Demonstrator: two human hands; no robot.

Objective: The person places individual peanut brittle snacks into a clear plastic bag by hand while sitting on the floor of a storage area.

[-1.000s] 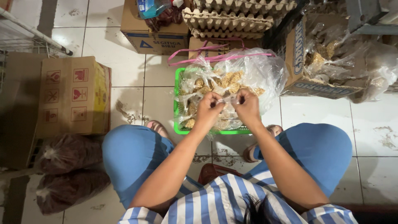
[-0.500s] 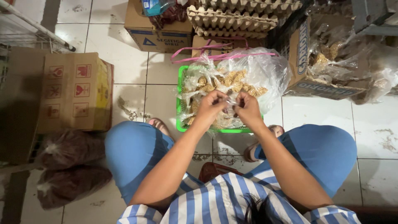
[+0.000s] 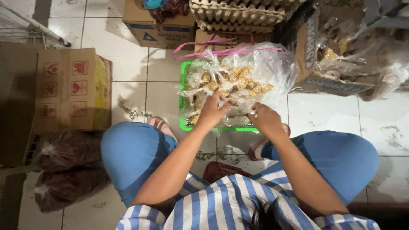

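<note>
Under both hands, clear plastic bag of tan snack pieces sits in green plastic basket; left hand and right hand pinch film, holding it steady.

The floor is white tiles with dirty marks. Cardboard boxes and egg trays stand around.

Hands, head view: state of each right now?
Left hand: closed, gripping the clear plastic bag of tan snacks over the green basket.
Right hand: closed, pinching the same bag's near edge.
</note>
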